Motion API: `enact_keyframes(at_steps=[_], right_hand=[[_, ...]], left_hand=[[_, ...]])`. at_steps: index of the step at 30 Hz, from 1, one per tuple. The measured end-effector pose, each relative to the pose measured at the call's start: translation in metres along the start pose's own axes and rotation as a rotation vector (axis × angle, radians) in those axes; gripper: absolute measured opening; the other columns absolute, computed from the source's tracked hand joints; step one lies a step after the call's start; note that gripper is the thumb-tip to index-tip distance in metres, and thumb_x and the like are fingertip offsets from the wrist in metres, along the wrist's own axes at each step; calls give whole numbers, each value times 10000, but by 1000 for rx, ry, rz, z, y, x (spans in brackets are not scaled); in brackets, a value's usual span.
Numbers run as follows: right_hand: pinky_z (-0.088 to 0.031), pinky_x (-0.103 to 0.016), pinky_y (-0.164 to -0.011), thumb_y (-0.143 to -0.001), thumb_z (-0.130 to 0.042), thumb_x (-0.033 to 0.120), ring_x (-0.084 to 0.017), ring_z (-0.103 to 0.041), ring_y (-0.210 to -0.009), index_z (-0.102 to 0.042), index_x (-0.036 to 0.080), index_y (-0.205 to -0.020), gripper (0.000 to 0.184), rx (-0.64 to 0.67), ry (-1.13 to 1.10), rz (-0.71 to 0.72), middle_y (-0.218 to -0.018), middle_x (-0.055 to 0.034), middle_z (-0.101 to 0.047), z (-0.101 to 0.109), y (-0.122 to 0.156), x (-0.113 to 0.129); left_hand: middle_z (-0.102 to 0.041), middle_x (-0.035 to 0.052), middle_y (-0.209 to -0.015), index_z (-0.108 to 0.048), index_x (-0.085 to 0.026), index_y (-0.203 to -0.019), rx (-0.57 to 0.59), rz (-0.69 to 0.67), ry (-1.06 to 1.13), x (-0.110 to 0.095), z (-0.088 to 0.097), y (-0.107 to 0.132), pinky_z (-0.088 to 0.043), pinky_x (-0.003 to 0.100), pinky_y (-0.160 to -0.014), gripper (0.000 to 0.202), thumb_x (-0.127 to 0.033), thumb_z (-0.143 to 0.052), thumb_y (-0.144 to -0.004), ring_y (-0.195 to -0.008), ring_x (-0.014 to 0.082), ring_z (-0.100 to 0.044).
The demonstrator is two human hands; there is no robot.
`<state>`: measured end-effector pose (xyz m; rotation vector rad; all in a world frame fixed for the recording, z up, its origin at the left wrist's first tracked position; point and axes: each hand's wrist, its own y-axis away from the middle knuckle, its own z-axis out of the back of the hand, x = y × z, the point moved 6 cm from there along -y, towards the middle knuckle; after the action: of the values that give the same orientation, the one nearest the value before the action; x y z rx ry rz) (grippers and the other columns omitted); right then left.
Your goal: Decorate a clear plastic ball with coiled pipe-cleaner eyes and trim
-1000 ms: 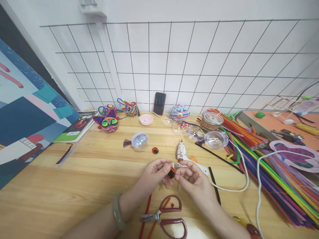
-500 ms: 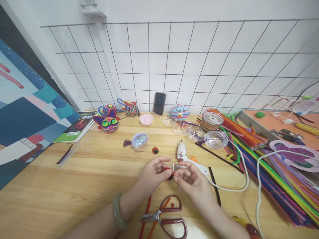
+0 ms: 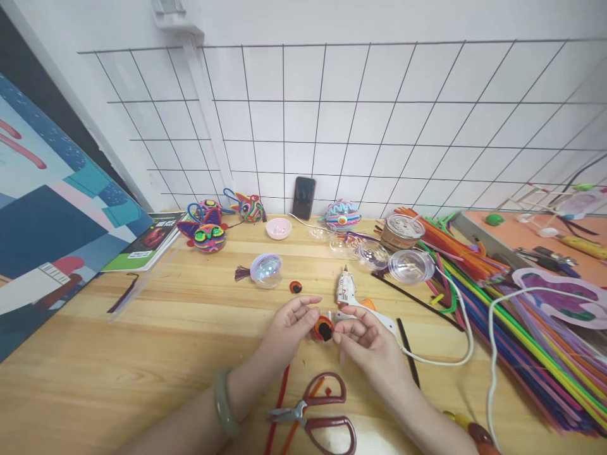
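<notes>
My left hand (image 3: 294, 325) pinches a small round coil (image 3: 324, 330) of fuzzy pipe cleaner between thumb and fingers; it is black inside and orange and red round the edge. At its right edge my right hand (image 3: 363, 332) has thumb and index finger closed on the rim. A similar red and black coil (image 3: 296, 287) lies on the table just beyond. Behind my right hand rests a white hot glue gun (image 3: 347, 287), nozzle pointing away. Red-handled scissors (image 3: 303, 412) lie partly spread in front, over red and orange pipe cleaners.
A clear ball with a tassel (image 3: 266, 270), a pink bowl (image 3: 278, 229) and colourful wrapped fish (image 3: 208, 236) stand farther back. Clear plastic shells (image 3: 411, 265) sit right of the glue gun. Bundled pipe cleaners (image 3: 531, 354) fill the right side, crossed by a white cord (image 3: 492, 354).
The coil has turned in my fingers, so its black and orange face now shows toward me. Both hands have stayed in nearly the same place.
</notes>
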<state>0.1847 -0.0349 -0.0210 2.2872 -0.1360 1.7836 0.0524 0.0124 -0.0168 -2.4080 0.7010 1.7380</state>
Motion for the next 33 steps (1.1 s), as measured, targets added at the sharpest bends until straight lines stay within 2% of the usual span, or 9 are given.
enact_keyframes(at_steps=[4,8,13,21,28,33], right_hand=[[-449,-264,-594,-503,-856,305,-131,-593,-582,-546,187,-929,540,-49,-121,-61,-660,7,-663,7,-4,4],[-465,-266,-618,-513,-862,294,-131,-600,-594,-537,202,-960,560,-83,-239,-79,-693,14,-670,14,-6,12],[-480,-263,-613,-525,-859,262,-127,-604,-587,-523,205,-967,558,-125,-263,-37,-696,23,-662,22,-8,18],[-497,-249,-619,-520,-857,241,-118,-611,-598,-528,205,-940,534,-144,-275,-27,-701,24,-662,23,-8,18],[-481,-272,-613,-532,-854,289,-143,-611,-606,-535,207,-972,549,-125,-218,-18,-703,11,-667,21,-7,14],[-463,-278,-646,-581,-827,327,-149,-612,-641,-539,203,-962,494,-27,-101,8,-705,-5,-671,12,-3,5]], left_hand=[[-644,23,-682,-564,-136,-906,-46,6,42,1,4,-2,-459,256,-539,449,-503,-674,-671,-557,126,-596],[-632,-4,-591,-480,-165,-737,-126,-51,26,-6,11,-6,-419,215,-454,416,-460,-739,-599,-480,116,-586],[-672,34,-636,-531,-137,-693,-156,-72,-23,-11,16,-6,-445,208,-459,381,-417,-764,-582,-493,110,-600],[-694,65,-695,-598,-116,-692,-95,-20,-35,-6,13,-5,-456,211,-466,371,-430,-763,-581,-530,130,-629],[-683,94,-634,-595,-112,-643,-55,76,-36,1,9,-6,-445,240,-470,476,-582,-667,-621,-507,149,-614],[-654,48,-603,-654,-121,-732,83,21,-105,-1,-3,-3,-440,234,-512,436,-530,-719,-597,-525,122,-573]])
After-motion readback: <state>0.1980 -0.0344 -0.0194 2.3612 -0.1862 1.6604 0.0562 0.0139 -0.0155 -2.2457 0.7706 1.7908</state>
